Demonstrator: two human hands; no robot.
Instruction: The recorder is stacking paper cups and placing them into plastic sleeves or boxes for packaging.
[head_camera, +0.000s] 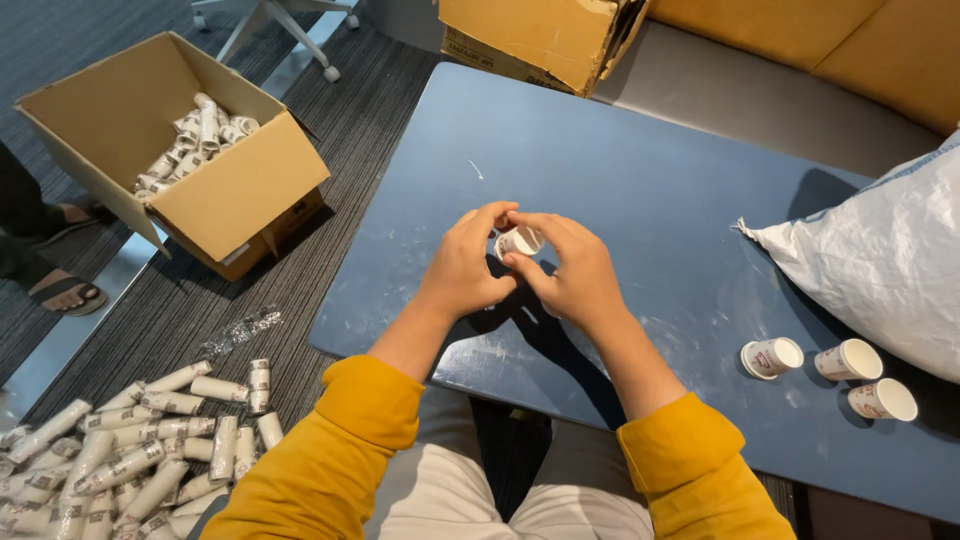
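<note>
Both of my hands meet above the middle of the dark blue table (620, 150). My left hand (465, 265) and my right hand (570, 270) together pinch a small white paper cup (519, 240) with a red print, its mouth tilted toward me. Fingertips of both hands touch its rim and side. My sleeves are mustard yellow. Three more small paper cups (772, 357) lie on their sides near the table's right front, apart from my hands.
A white woven sack (880, 260) rests at the table's right. On the floor to the left, an open cardboard box (230, 195) holds wrapped cup stacks, with several more stacks (140, 455) piled nearby. Another person's sandalled feet (65, 290) are at far left. A second box (530, 35) sits beyond the table.
</note>
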